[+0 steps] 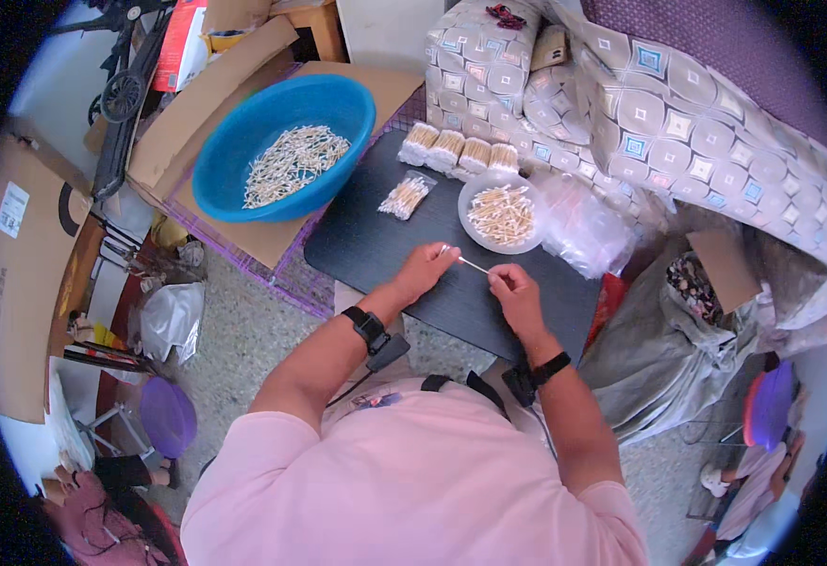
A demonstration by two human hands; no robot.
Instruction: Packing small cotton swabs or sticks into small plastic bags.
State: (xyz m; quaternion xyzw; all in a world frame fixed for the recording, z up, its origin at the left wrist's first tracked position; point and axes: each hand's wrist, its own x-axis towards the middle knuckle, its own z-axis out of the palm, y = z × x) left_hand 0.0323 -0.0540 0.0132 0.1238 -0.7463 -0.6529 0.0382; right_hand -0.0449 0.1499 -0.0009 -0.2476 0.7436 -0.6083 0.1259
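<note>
Over the black tabletop [366, 222], a cotton swab [473, 266] stretches between my two hands. My left hand [421, 270] is closed in a pinch at its left end, and a white tip pokes up by the fingers. The other end sits in the closed fingers of my right hand [515, 291]. Just beyond them stands a white bowl [464, 229] of loose swabs [501, 215]. A small clear packet of swabs [406, 195] lies to its left, and several bundled swab packs [460, 154] line the table's far edge.
At the left, a large blue basin [208, 179] of swabs rests on cardboard [258, 241]. Clear plastic bags [588, 226] lie right of the bowl, by a patterned sofa cover [677, 132]. A grey sack [659, 358] fills the right side. Other people sit at both lower edges.
</note>
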